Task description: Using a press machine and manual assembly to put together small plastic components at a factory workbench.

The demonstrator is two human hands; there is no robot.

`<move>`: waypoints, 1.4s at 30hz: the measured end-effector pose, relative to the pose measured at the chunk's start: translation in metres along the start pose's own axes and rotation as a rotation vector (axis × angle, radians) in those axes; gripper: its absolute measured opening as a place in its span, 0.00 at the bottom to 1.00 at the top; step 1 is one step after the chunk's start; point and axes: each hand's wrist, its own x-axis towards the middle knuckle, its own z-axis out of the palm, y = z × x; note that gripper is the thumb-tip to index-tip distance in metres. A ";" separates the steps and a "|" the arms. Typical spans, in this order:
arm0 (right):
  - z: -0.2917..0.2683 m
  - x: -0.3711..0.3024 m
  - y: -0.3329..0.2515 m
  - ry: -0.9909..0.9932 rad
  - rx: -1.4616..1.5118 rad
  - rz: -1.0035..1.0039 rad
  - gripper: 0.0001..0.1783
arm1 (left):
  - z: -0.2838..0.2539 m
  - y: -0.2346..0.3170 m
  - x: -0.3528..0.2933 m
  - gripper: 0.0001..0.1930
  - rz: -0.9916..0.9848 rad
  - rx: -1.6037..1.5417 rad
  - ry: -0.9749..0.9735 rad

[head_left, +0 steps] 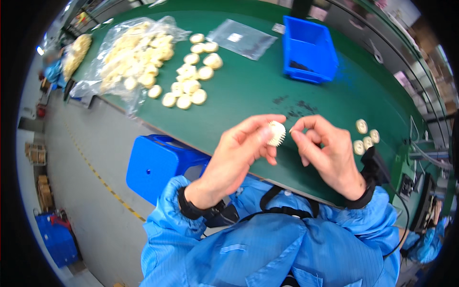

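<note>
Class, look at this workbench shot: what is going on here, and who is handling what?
A person in a blue smock holds a small cream toothed wheel in the left hand, while the right hand pinches at its edge. On the green table, more such wheels lie loose beside an open clear bag of them. A few wheels sit by the right hand, and a blue bin stands farther back.
</note>
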 end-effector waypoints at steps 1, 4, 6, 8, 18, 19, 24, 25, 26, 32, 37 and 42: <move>0.002 -0.011 0.010 0.033 0.032 -0.014 0.05 | 0.012 -0.009 -0.001 0.18 -0.028 0.032 -0.008; -0.002 -0.034 0.019 0.146 0.078 0.051 0.05 | 0.032 -0.025 0.001 0.20 -0.073 0.026 -0.055; -0.004 -0.045 0.027 0.189 0.130 0.105 0.05 | 0.032 -0.031 0.007 0.21 -0.094 -0.057 -0.038; -0.007 -0.052 0.030 0.227 0.191 0.148 0.05 | 0.034 -0.036 0.010 0.21 -0.112 -0.083 -0.058; -0.009 -0.059 0.036 0.302 0.151 0.050 0.05 | 0.049 -0.051 0.012 0.18 -0.066 -0.112 -0.088; -0.009 -0.060 0.035 0.313 0.157 0.054 0.04 | 0.050 -0.050 0.011 0.17 -0.065 -0.114 -0.091; -0.011 -0.057 0.036 0.295 0.184 0.084 0.05 | 0.048 -0.051 0.013 0.17 -0.056 -0.113 -0.088; -0.011 -0.056 0.036 0.279 0.202 0.094 0.05 | 0.048 -0.050 0.013 0.17 -0.053 -0.108 -0.082; -0.012 -0.056 0.037 0.277 0.202 0.095 0.05 | 0.048 -0.049 0.013 0.17 -0.053 -0.110 -0.081; -0.023 -0.052 0.041 0.187 0.307 0.130 0.06 | 0.044 -0.049 0.012 0.17 -0.080 -0.097 -0.096; -0.027 -0.048 0.032 0.125 -0.039 -0.012 0.04 | 0.046 -0.052 0.011 0.16 -0.075 0.036 -0.076; -0.026 -0.055 0.032 0.251 -0.402 -0.262 0.12 | 0.043 -0.054 0.018 0.18 -0.079 -0.038 -0.101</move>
